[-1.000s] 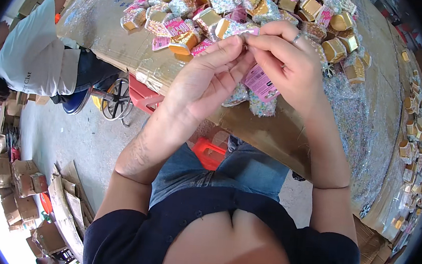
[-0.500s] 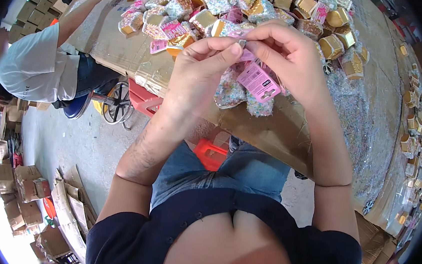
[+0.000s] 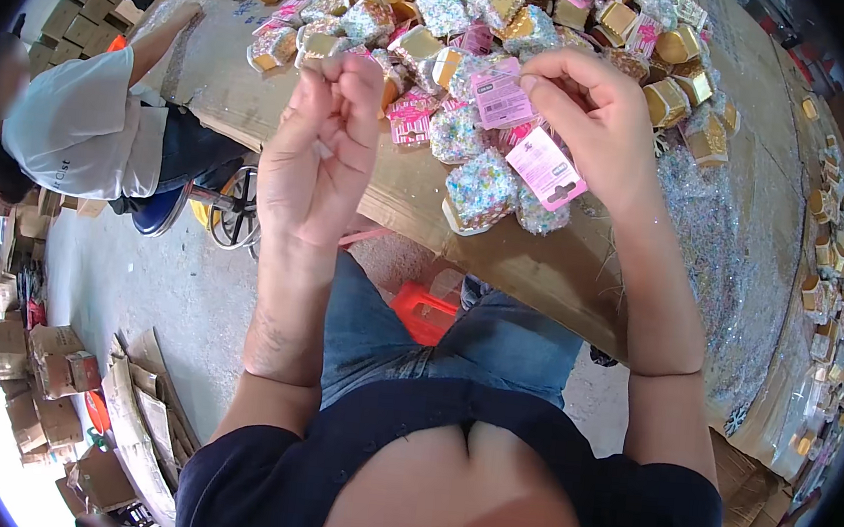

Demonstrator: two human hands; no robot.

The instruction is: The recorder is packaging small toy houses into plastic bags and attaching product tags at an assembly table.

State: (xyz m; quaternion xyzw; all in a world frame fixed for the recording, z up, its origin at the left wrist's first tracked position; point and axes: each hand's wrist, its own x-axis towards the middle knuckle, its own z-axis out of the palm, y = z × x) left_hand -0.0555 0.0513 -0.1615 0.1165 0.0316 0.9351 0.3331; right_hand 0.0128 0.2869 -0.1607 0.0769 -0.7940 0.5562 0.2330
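My right hand (image 3: 597, 126) pinches a pink card tag (image 3: 498, 96) at its upper edge, over the near side of the pile. A second pink-and-white tag (image 3: 547, 168) lies below it, against a glitter-coated ornament (image 3: 482, 190) with pale, multicoloured sparkle. More sparkly ornaments sit beside it, partly covered by the tags. To the left, apart from the tags, my left hand (image 3: 318, 149) is raised with its fingers curled and the tips together. Anything between those fingertips is too small to make out.
A heap of gold and glittery ornaments (image 3: 444, 10) covers the far side of the cardboard-topped table (image 3: 403, 197). Loose glitter (image 3: 709, 249) is spread at right, with more ornaments along the right edge. A co-worker (image 3: 78, 123) sits at left; another person's arm shows behind.
My left hand has moved left, away from my right hand, fingers curling. My right hand has shifted slightly right; the tags now hang apart and face up. The co-worker's arm has drawn back.
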